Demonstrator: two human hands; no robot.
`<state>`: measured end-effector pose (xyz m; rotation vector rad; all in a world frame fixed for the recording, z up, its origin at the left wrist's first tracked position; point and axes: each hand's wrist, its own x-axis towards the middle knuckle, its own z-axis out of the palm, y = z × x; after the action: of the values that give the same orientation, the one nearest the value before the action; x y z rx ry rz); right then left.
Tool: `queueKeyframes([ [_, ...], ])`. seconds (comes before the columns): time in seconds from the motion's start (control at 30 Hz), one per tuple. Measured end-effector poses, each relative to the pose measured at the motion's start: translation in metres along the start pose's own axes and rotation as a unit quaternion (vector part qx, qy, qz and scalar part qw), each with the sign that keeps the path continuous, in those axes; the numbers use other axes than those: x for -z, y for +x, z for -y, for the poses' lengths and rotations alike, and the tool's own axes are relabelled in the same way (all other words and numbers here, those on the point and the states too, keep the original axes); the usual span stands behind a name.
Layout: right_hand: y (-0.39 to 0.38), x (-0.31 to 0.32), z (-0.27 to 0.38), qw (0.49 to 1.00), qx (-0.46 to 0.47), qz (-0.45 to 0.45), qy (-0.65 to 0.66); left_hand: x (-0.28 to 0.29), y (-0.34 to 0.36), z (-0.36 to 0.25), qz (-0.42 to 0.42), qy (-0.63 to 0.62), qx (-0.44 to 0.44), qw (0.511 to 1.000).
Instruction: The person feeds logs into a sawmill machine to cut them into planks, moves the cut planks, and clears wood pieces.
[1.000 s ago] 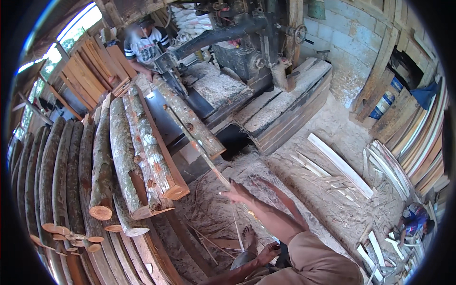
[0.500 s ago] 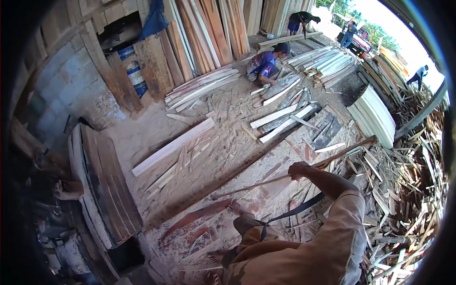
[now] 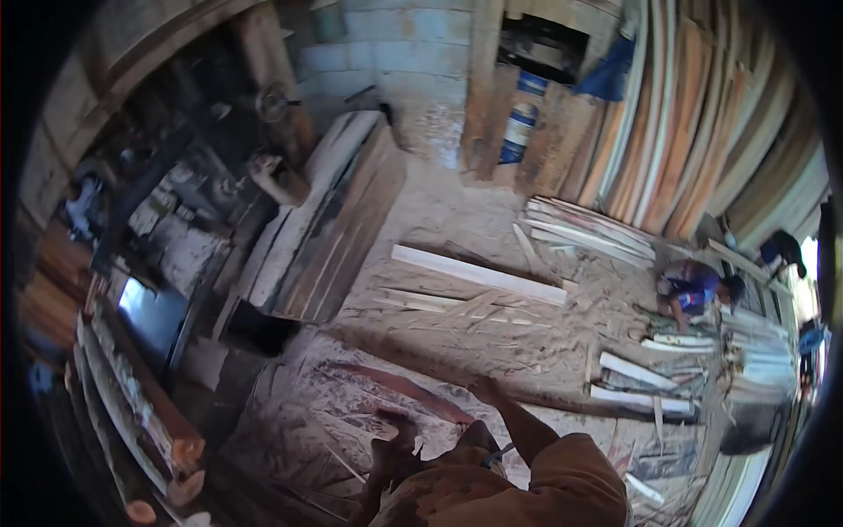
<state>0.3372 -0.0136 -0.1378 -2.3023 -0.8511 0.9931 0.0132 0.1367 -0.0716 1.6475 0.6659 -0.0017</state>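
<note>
My right hand (image 3: 483, 387) reaches forward over the near edge of the sandy strip of ground. Its fingers are too small and blurred to read, and no wood strip shows in it. My left hand (image 3: 399, 430) is low and dark in shadow, over the dusty boards in front of my body; its fingers cannot be made out. Between and beyond the hands lies a long reddish-brown wood piece (image 3: 408, 392), flat on the dusty surface. A thin pale stick (image 3: 344, 464) lies left of my left arm.
A pale plank (image 3: 479, 274) lies on the sawdust ahead. Thick stacked timber (image 3: 329, 237) stands at the left, beside machinery (image 3: 189, 211). Cut logs (image 3: 145, 413) are at lower left. Boards lean on the far wall (image 3: 676, 114). A crouching person (image 3: 689, 285) works at the right.
My view has swung left, bringing the machinery and logs in. My right hand gripped a long thin wood strip earlier; that strip no longer shows in it. My left arm now shows.
</note>
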Motion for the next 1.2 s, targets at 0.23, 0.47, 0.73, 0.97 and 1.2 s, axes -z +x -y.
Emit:
queueKeyframes([
  [0.23,0.102,-0.151,0.192,0.924,0.156,0.337,0.094,0.089,-0.090,0.099,-0.340,-0.178,0.233,0.894],
  [0.47,0.179,-0.165,0.280,0.888,0.239,0.314,-0.235,0.162,-0.148,0.135,-0.568,-0.382,0.321,0.654],
  [0.73,0.262,-0.200,0.407,0.896,0.045,0.395,-0.196,0.216,-0.066,0.153,-0.529,-0.439,0.315,0.655],
  [0.97,0.351,-0.258,0.519,0.848,0.125,0.442,-0.265,0.269,0.012,0.177,-0.519,-0.388,0.298,0.701],
  [1.2,0.328,-0.272,0.694,0.877,0.142,0.457,0.043,0.425,0.037,0.074,-0.557,-0.371,0.199,0.716],
])
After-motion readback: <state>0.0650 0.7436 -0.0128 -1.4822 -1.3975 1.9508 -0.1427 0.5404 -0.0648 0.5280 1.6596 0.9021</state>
